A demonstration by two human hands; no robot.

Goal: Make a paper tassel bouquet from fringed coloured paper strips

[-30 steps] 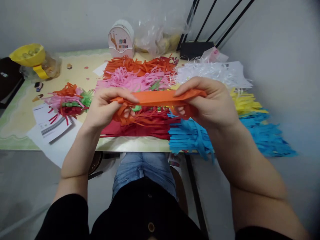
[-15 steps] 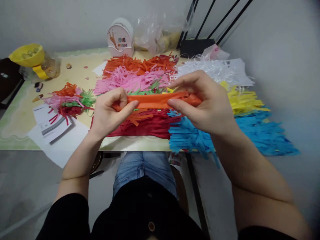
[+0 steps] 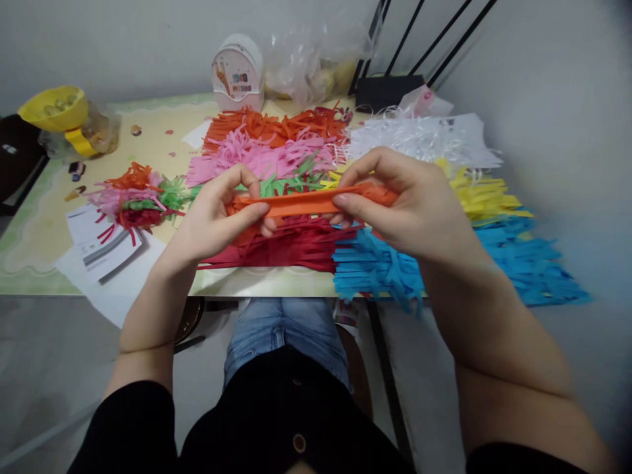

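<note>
A rolled strip of orange tissue paper point(image 3: 302, 203) stretches level between my two hands, above the table. My left hand point(image 3: 217, 210) pinches its left end between thumb and fingers. At the other end, my right hand point(image 3: 395, 197) grips it the same way, thumb in front. Just below the strip lies red fringed paper point(image 3: 281, 245), partly covered by my left hand. Blue fringed paper point(image 3: 378, 263) spreads under my right hand and wrist. Behind the strip are green fringes point(image 3: 291, 184) and pink fringed paper point(image 3: 266, 155).
Orange fringed paper point(image 3: 276, 125), white fringes point(image 3: 419, 139) and yellow fringes point(image 3: 488, 196) lie farther back and right. A multicoloured fringe bundle point(image 3: 141, 197) sits left, beside paper sheets point(image 3: 108, 247). At the back stand a pink-white box point(image 3: 238, 72), plastic bags point(image 3: 311, 69) and a yellow bowl point(image 3: 54, 112).
My left hand's fingers have uncurled and shifted along the orange strip, some now showing beneath it. My right fingers have also re-gripped slightly. The strip looks narrower.
</note>
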